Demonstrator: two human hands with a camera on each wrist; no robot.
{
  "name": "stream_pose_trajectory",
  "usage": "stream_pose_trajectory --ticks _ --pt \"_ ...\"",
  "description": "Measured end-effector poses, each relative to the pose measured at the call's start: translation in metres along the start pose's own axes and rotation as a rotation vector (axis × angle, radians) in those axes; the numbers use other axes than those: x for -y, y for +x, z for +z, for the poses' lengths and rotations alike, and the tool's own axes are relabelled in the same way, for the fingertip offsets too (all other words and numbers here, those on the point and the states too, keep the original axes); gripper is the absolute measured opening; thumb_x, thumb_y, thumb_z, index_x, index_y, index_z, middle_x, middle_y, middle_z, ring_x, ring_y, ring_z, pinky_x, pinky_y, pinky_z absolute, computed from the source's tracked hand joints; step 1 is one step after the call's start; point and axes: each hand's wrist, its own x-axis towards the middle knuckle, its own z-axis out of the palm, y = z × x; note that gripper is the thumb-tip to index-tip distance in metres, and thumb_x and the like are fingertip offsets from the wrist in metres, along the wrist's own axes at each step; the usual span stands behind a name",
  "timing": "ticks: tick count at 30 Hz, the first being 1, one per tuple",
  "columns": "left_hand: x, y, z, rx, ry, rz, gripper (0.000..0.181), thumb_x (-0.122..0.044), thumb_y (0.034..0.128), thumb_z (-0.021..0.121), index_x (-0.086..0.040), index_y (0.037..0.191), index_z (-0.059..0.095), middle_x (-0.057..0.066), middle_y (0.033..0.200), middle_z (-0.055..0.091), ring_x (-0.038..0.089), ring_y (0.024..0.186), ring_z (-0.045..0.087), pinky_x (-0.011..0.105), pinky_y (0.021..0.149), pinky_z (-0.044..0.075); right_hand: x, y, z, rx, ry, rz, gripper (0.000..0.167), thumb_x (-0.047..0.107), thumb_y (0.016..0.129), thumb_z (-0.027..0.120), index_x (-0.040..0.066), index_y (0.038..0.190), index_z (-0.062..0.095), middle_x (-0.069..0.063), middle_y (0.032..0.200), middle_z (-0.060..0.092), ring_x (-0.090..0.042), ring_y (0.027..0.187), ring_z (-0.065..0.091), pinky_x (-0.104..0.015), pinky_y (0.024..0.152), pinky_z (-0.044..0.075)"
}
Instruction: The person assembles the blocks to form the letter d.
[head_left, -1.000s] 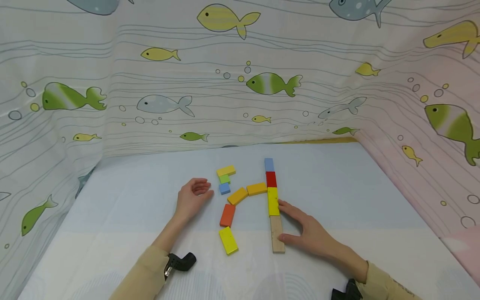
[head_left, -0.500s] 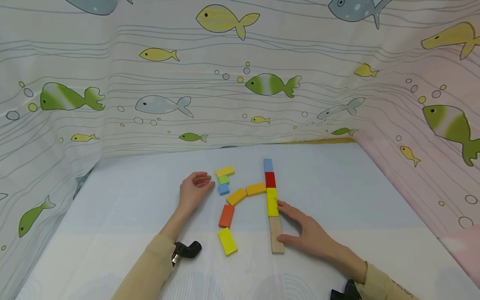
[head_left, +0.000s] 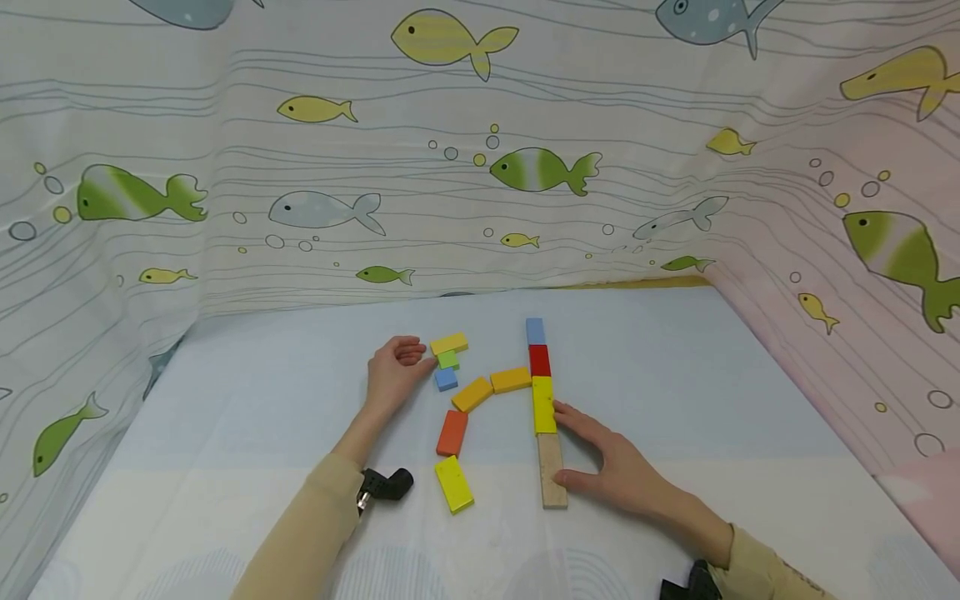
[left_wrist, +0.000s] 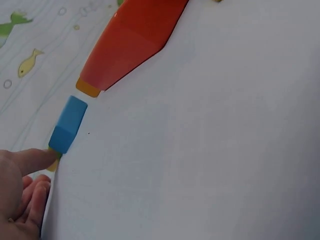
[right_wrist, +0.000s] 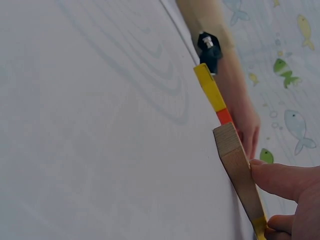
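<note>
The hands are well apart, on opposite sides of an arrangement of blocks laid flat on the pale cloth (head_left: 637, 358). By the left hand (head_left: 392, 373), its fingers loosely bent, nothing is seen to be grasped; its thumb is extended to the left side of the green block (head_left: 447, 359), though firm contact cannot be told. That piece is set between the pale yellow block (head_left: 449, 342) and the small blue block (head_left: 446, 380). By the right hand (head_left: 630, 471), spread wide, the column's right side is touched: the wooden block (head_left: 550, 462) by the thumb, the long yellow block (head_left: 542, 406) by a fingertip. From the column, a bent line is formed by 2 orange blocks (head_left: 472, 394), 1 red-orange block (head_left: 452, 432) and 1 short yellow block (head_left: 454, 484). The step in hand is judged to be gentle straightening. Light pressure should be applied low on the green block, so that its 2 neighbours are not skewed; the column is best steadied rather than pushed, since the bent line could be shifted with it.
</note>
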Motion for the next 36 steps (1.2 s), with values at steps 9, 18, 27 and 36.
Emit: stream_pose_trajectory --ticks 9,18,27,36 --pt "-0.001 0.007 0.003 0.016 0.012 -0.001 0.047 -0.022 0.0862 0.08 -0.004 0.126 0.06 0.012 0.117 0.069 0.026 0.106 0.064 0.038 0.099 0.054 0.0 0.001 0.0 0.005 0.001 0.0 0.081 0.055 0.083 0.074 0.029 0.153 0.041 0.017 0.161 0.03 -0.018 0.15 0.029 -0.058 0.117 0.031" --pt "0.0 0.009 0.004 0.038 0.016 0.026 0.046 -0.019 0.0875 0.078 -0.005 0.127 0.06 0.013 0.12 0.069 0.028 0.11 0.064 0.04 0.102 0.052 0.0 0.001 0.001 0.004 0.013 0.003 0.082 0.056 0.083 0.075 0.031 0.153 0.041 0.017 0.161 0.031 -0.019 0.15 0.029 -0.059 0.117 0.031" --pt "0.002 0.008 0.001 0.032 0.028 0.026 0.046 -0.022 0.087 0.079 -0.004 0.125 0.061 0.013 0.117 0.069 0.027 0.106 0.066 0.039 0.098 0.054 0.0 0.0 0.002 0.0 0.02 0.006 0.08 0.054 0.084 0.075 0.031 0.153 0.041 0.017 0.161 0.031 -0.02 0.15 0.03 -0.06 0.116 0.031" --pt "0.009 0.003 -0.011 0.012 0.052 0.004 0.045 -0.025 0.0878 0.078 -0.006 0.125 0.062 0.011 0.116 0.069 0.025 0.104 0.066 0.038 0.097 0.055 0.001 0.0 0.0 0.002 0.013 0.011 0.081 0.054 0.083 0.075 0.029 0.153 0.041 0.016 0.161 0.031 -0.018 0.15 0.029 -0.059 0.117 0.03"
